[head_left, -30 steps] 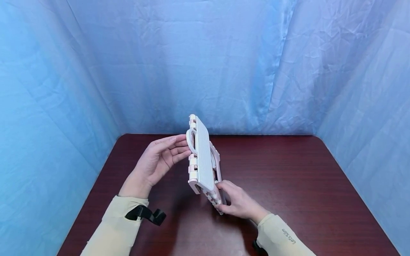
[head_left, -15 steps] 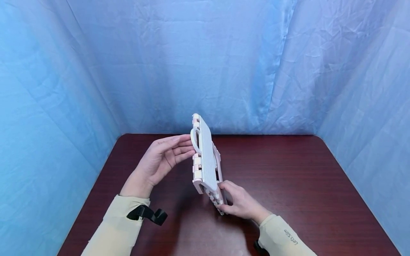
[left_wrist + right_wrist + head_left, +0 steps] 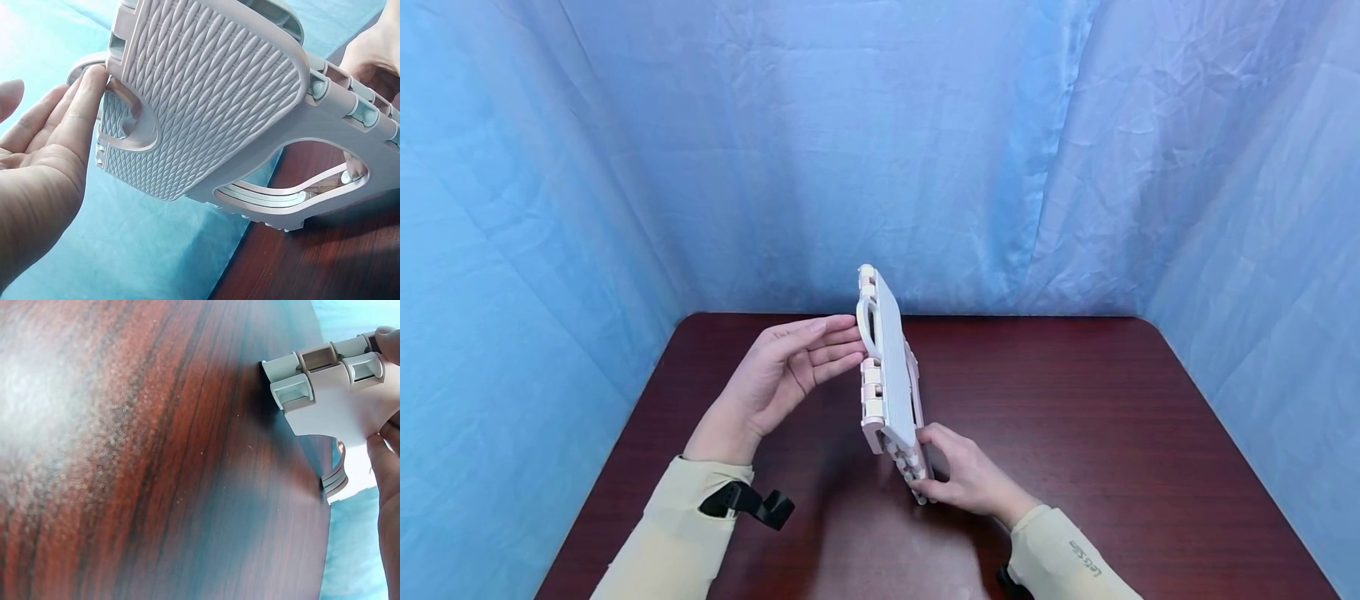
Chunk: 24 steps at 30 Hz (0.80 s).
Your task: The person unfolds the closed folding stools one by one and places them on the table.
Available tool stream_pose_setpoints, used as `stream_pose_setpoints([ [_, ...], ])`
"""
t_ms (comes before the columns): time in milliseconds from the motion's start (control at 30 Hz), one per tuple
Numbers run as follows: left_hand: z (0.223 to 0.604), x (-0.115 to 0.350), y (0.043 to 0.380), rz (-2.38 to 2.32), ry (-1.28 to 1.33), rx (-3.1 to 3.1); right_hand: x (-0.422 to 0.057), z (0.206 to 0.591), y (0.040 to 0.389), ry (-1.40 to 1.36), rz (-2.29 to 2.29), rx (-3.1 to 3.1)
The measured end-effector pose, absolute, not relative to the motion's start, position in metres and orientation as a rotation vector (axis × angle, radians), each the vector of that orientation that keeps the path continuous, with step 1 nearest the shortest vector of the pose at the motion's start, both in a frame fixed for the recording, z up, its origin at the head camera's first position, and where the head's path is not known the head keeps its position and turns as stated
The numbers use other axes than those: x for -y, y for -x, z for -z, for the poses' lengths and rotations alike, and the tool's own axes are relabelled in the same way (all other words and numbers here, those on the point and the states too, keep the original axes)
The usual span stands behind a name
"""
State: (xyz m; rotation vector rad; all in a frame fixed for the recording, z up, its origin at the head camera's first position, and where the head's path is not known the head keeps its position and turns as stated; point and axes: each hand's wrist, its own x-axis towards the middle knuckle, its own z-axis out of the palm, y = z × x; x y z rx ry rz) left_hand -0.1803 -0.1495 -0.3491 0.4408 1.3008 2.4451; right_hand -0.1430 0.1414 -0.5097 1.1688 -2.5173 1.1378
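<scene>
A pale plastic folding stool (image 3: 892, 358) stands on edge over the table, its woven-pattern seat panel (image 3: 206, 94) partly folded toward the hinged leg panels (image 3: 325, 169). My left hand (image 3: 790, 367) has its fingers extended, their tips against the seat's edge by the curved carry handle (image 3: 867, 327). In the left wrist view those fingers (image 3: 81, 119) lie flat along that edge, the thumb apart. My right hand (image 3: 966, 471) grips the lower hinged leg end between thumb and fingers. The right wrist view shows the leg's end (image 3: 331, 394) close over the table, with fingers around it.
The dark red wood-grain table (image 3: 1075, 417) lies under both hands. Blue curtains (image 3: 880, 150) hang along its back and sides. A black strap (image 3: 748, 502) sticks out from the left sleeve (image 3: 670, 533).
The stool's seat panel has swung slightly to the right, closer to the leg panels. My left fingers have followed it, and my right hand has shifted a little right while keeping its grip.
</scene>
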Motion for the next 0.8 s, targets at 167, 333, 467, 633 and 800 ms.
stream_pose_setpoints([
  [167, 0.3488, 0.1508, 0.1787, -2.433, -0.447, -1.327, -0.1423, 0.5112, 0.1430, -1.154, -1.159, 2.529],
  [333, 0.3498, 0.1550, 0.1754, -2.428, -0.454, -1.363, -0.1426, 0.5129, 0.1432, -1.182, -1.134, 2.495],
  [467, 0.3498, 0.1564, 0.1742, -2.413, -0.499, -1.379, -0.1430, 0.5125, 0.1429, -1.200, -1.124, 2.461],
  [633, 0.3482, 0.1534, 0.1753, -2.399, -0.537, -1.369, -0.1437, 0.5111, 0.1420, -1.180, -1.130, 2.473],
  [800, 0.3475, 0.1502, 0.1756, -2.401, -0.529, -1.355, -0.1442, 0.5124, 0.1415, -1.176, -1.127, 2.459],
])
